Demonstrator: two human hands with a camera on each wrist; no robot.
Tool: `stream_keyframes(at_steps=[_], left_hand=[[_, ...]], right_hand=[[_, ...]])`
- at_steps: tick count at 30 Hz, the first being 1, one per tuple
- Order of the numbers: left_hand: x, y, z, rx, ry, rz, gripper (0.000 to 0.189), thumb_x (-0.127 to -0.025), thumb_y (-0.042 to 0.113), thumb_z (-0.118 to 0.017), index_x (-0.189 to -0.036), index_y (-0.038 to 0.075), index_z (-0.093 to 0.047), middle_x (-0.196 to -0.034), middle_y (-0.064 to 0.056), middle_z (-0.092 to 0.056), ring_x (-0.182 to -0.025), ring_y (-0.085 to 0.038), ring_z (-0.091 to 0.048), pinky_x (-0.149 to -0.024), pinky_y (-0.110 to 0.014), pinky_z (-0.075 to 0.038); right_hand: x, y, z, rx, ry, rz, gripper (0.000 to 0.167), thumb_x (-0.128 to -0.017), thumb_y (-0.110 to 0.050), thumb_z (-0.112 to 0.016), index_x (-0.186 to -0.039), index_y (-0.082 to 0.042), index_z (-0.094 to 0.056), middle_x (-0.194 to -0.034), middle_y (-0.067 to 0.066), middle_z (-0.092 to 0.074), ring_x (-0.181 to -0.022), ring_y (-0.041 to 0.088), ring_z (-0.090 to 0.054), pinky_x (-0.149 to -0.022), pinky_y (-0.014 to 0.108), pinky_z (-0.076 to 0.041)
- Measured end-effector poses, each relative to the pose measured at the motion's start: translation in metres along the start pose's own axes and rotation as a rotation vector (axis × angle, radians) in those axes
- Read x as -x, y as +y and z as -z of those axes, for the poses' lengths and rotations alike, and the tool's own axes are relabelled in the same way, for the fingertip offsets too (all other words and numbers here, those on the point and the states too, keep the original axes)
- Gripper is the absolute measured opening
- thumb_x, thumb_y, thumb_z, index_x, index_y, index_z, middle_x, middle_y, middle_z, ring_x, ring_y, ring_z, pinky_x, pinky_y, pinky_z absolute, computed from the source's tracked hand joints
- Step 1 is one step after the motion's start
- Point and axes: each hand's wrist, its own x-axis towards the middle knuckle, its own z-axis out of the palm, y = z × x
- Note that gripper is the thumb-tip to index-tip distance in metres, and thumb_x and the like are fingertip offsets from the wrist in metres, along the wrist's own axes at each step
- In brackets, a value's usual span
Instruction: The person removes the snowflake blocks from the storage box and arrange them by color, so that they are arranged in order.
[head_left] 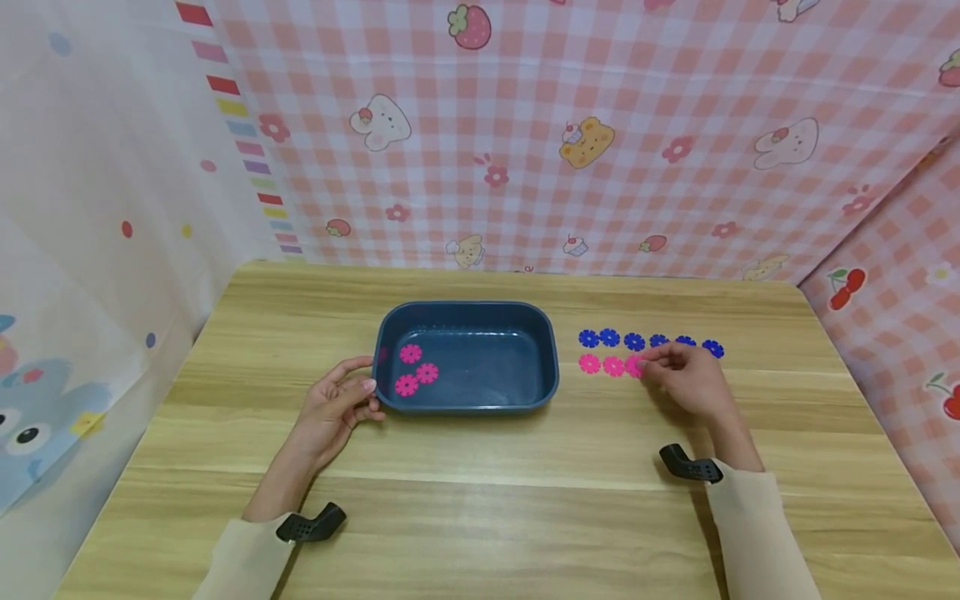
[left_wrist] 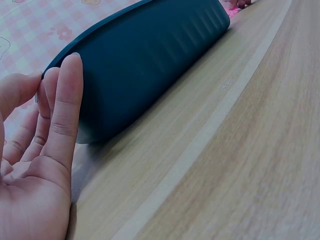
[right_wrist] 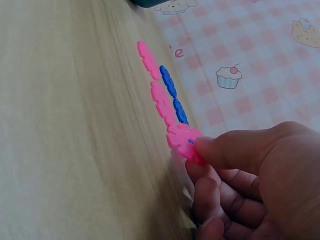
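My left hand (head_left: 333, 408) pinches the rim of a dark blue plastic basin (head_left: 465, 409) at its left end, thumb on the rim and fingers along the outer wall. Three pink notched plastic discs (head_left: 427, 372) lie inside the basin on the left. Between thumb and fingers, my right hand (head_left: 690, 379) holds another pink disc (right_wrist: 184, 141), tilted up at the end of a short row. Two more pink discs (head_left: 590, 363) lie flat to its left. Behind them runs a row of several blue discs (head_left: 634, 342), partly covered by the right hand.
The wood-grain table (head_left: 480, 517) carries everything. A pink checked cloth (head_left: 525, 192) hangs along its back edge, with further printed cloth (head_left: 112, 250) at the left side. Black wrist devices (head_left: 311, 525) sit at both sleeve cuffs.
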Motion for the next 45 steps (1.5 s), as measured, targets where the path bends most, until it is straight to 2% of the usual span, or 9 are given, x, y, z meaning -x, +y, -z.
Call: stream_keyframes(at_steps=[8, 12, 19, 27, 33, 37, 45], left_hand=[[-0.001, -0.001, 0.000, 0.003, -0.005, 0.002, 0.033, -0.104, -0.002, -0.054, -0.133, 0.013, -0.055, -0.088, 0.000, -0.073, -0.072, -0.010, -0.070, -0.070, -0.027, -0.067], [-0.001, 0.000, 0.000, -0.001, -0.001, -0.002, 0.032, -0.103, -0.002, -0.054, -0.133, 0.012, -0.055, -0.087, 0.001, -0.073, -0.072, -0.009, -0.070, -0.069, -0.027, -0.067], [0.000, 0.000, 0.000, -0.003, 0.003, 0.000, 0.032, -0.103, -0.001, -0.055, -0.132, 0.012, -0.054, -0.087, 0.001, -0.073, -0.072, -0.009, -0.070, -0.069, -0.027, -0.067], [0.000, -0.001, 0.000, 0.007, 0.000, -0.007, 0.032, -0.103, -0.002, -0.054, -0.132, 0.012, -0.055, -0.086, 0.001, -0.073, -0.072, -0.010, -0.070, -0.069, -0.027, -0.067], [-0.001, -0.002, -0.001, 0.001, -0.002, -0.006, 0.032, -0.103, -0.003, -0.054, -0.132, 0.012, -0.055, -0.086, 0.001, -0.073, -0.072, -0.010, -0.070, -0.069, -0.027, -0.067], [-0.001, -0.001, -0.001, 0.002, -0.003, -0.008, 0.032, -0.103, -0.002, -0.054, -0.131, 0.013, -0.056, -0.087, 0.001, -0.073, -0.072, -0.009, -0.070, -0.069, -0.027, -0.067], [0.000, 0.000, -0.001, -0.003, -0.001, -0.005, 0.033, -0.103, -0.002, -0.054, -0.133, 0.012, -0.054, -0.087, 0.001, -0.073, -0.072, -0.009, -0.070, -0.070, -0.026, -0.067]], right_hand=[[0.001, -0.002, -0.001, 0.125, 0.020, -0.010, 0.021, -0.098, -0.021, -0.066, -0.110, -0.003, -0.069, -0.097, 0.012, -0.067, -0.083, 0.022, -0.057, -0.063, 0.024, -0.049], [0.001, -0.004, 0.000, 0.142, 0.015, -0.034, 0.023, -0.097, -0.024, -0.067, -0.108, -0.003, -0.068, -0.096, 0.012, -0.066, -0.082, 0.023, -0.057, -0.063, 0.026, -0.049], [-0.001, -0.002, 0.000, 0.127, 0.004, -0.070, 0.026, -0.096, -0.026, -0.066, -0.108, -0.003, -0.068, -0.095, 0.012, -0.066, -0.080, 0.021, -0.057, -0.063, 0.025, -0.049], [-0.002, 0.000, -0.003, 0.121, 0.033, -0.074, 0.025, -0.096, -0.027, -0.066, -0.106, -0.004, -0.066, -0.096, 0.013, -0.065, -0.081, 0.022, -0.056, -0.064, 0.025, -0.049], [0.003, 0.001, 0.001, 0.061, 0.066, -0.049, 0.036, -0.103, -0.038, -0.058, -0.103, -0.003, -0.067, -0.091, 0.010, -0.064, -0.077, 0.019, -0.052, -0.059, 0.024, -0.045], [0.004, 0.000, 0.002, 0.044, 0.068, -0.021, 0.039, -0.104, -0.043, -0.057, -0.104, -0.005, -0.067, -0.088, 0.010, -0.066, -0.075, 0.018, -0.055, -0.059, 0.024, -0.046], [0.005, -0.016, -0.003, -0.022, 0.049, 0.038, 0.045, -0.102, -0.051, -0.058, -0.111, -0.007, -0.065, -0.099, 0.013, -0.068, -0.079, 0.018, -0.060, -0.063, 0.024, -0.051]])
